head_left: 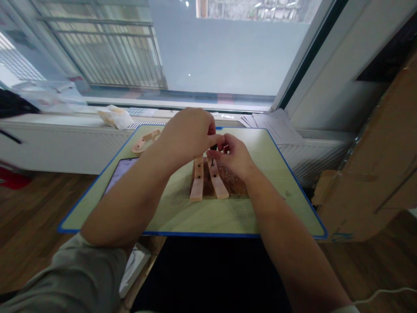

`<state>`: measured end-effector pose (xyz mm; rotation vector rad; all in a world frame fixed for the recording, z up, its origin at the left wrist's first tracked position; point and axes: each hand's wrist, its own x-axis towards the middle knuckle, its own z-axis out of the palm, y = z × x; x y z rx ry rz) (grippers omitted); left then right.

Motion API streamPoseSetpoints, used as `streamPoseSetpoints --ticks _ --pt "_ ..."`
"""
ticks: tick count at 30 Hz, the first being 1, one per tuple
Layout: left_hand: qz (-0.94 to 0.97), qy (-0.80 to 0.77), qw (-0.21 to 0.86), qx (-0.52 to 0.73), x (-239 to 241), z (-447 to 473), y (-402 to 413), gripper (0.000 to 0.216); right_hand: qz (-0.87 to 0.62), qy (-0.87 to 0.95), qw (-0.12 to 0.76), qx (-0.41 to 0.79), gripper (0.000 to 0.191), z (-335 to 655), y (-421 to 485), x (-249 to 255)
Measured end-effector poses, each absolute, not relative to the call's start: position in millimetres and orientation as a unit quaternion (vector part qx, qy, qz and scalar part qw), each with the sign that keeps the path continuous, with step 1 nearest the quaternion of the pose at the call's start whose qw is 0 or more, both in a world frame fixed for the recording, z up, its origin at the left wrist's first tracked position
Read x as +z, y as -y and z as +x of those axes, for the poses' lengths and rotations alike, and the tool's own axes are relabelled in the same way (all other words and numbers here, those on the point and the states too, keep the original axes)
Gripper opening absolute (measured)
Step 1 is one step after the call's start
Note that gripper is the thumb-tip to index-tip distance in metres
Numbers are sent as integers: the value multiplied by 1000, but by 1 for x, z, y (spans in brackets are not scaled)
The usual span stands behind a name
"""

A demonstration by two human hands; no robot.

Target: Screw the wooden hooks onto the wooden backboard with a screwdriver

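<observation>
Over the middle of the table, my left hand (193, 132) is closed with its fingertips pinched at the top of a small dark-handled screwdriver (213, 148). My right hand (235, 156) is closed beside it, its thumb and fingers gripping around the same tool. The thin shaft points down to a hole in a pale wooden piece (220, 186), which flares toward me. To its left lies a second, similar wooden piece (196, 187) with dark holes. Both rest on a brown block (237, 184), partly hidden under my right hand. The tool's tip is too small to make out clearly.
The light table (202, 224) has a blue edge. At its left are a phone (122, 169) and more wooden pieces (145, 140), both partly behind my left arm. A crumpled bag (114, 116) and papers (276, 126) lie by the window. Cardboard (374, 174) stands at right.
</observation>
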<state>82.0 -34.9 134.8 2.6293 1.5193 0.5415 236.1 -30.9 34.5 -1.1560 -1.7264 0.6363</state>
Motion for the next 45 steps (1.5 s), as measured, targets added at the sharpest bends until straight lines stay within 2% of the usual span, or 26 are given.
streamPoseSetpoints --ticks 7,14,22,28,36,41,45 --pt "866 -475 23 155 141 82 39 30 -444 710 473 273 24 237 32 37" --pt "851 -495 12 176 137 81 37 29 -472 679 493 271 33 236 28 33" --pt "858 -489 25 157 139 82 39 28 -447 708 474 271 21 238 33 37" --pt "855 -500 13 140 137 83 38 31 -467 693 490 249 28 237 31 36" --pt "871 -472 18 137 138 83 40 30 -450 719 472 243 19 239 32 36" --pt "864 -482 26 145 136 84 39 32 -471 701 480 237 29 238 30 34" --pt "865 -480 21 148 136 85 39 29 -450 707 473 271 26 237 31 34"
